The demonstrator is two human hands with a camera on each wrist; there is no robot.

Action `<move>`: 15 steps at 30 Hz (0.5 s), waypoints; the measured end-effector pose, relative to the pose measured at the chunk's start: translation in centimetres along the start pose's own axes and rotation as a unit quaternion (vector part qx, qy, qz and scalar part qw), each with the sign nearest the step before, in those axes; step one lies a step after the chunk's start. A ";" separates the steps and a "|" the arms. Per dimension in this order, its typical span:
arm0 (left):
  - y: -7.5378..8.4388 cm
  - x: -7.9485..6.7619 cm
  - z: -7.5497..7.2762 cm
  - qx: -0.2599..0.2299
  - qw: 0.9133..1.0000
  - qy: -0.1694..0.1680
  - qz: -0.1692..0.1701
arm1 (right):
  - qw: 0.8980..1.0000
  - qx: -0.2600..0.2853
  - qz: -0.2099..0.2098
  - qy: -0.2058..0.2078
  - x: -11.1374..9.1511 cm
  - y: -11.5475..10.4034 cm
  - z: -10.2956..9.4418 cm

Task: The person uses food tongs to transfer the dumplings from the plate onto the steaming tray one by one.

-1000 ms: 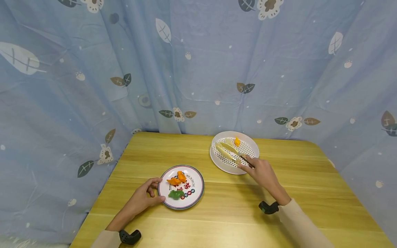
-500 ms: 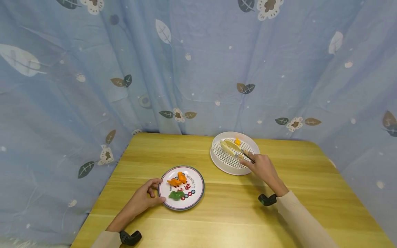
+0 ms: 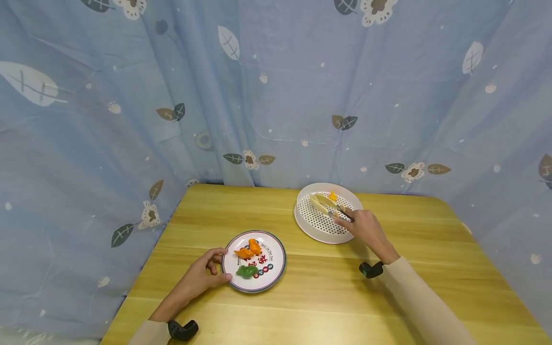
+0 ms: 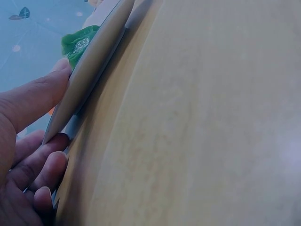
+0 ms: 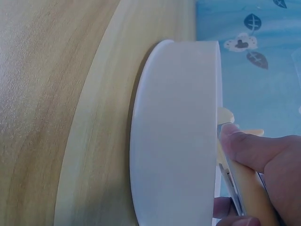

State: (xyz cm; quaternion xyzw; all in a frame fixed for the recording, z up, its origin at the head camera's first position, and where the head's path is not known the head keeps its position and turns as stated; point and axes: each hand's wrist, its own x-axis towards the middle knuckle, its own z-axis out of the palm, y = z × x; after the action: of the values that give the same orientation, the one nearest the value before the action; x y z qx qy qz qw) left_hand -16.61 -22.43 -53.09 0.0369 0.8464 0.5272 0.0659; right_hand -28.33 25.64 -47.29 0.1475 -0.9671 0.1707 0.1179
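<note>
My right hand (image 3: 366,230) holds a pair of tongs (image 3: 329,201) with pale yellowish arms, reaching into a round white perforated steamer basket (image 3: 302,218). An orange-yellow dumpling-like piece (image 3: 333,196) lies at the basket's back, just beyond the tongs. Whether the tong tips hold anything is too small to tell. At the left, my left hand (image 3: 202,273) grips the rim of a white plate (image 3: 269,244), thumb on top and fingers at the underside in the left wrist view. On this plate lie two orange pieces (image 3: 247,250) and a green dumpling-like piece (image 3: 247,271).
Both the plate and the basket rest on a wooden table (image 3: 310,306). A blue curtain (image 3: 284,96) with leaf prints hangs right behind the table's back edge, close to the basket. Black devices (image 3: 183,330) are worn at both wrists.
The tong tips have shifted to the right inside the basket. A pale piece seen near them earlier is no longer distinct. My left hand and the plate stay put.
</note>
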 end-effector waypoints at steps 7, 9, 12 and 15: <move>0.1 0.1 0.0 -0.003 1.000 -0.001 -0.005 | 1.000 -0.012 0.006 -0.016 0.3 -0.1 0.1; 0.2 0.1 0.0 -0.003 1.000 -0.001 -0.003 | 1.000 -0.015 0.008 -0.016 0.3 -0.1 0.2; 0.3 0.0 0.0 -0.002 1.000 0.000 0.002 | 1.000 -0.019 0.010 -0.019 0.4 -0.1 0.4; 0.2 0.0 0.0 0.000 1.000 0.000 0.004 | 0.999 -0.015 0.021 -0.024 0.4 -0.2 0.4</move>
State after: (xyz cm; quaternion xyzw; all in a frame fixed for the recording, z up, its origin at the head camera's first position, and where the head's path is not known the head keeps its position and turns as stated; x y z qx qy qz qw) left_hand -16.60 -22.35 -52.88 0.0404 0.8460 0.5278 0.0634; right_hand -28.75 25.25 -47.47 0.1297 -0.9749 0.1552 0.0934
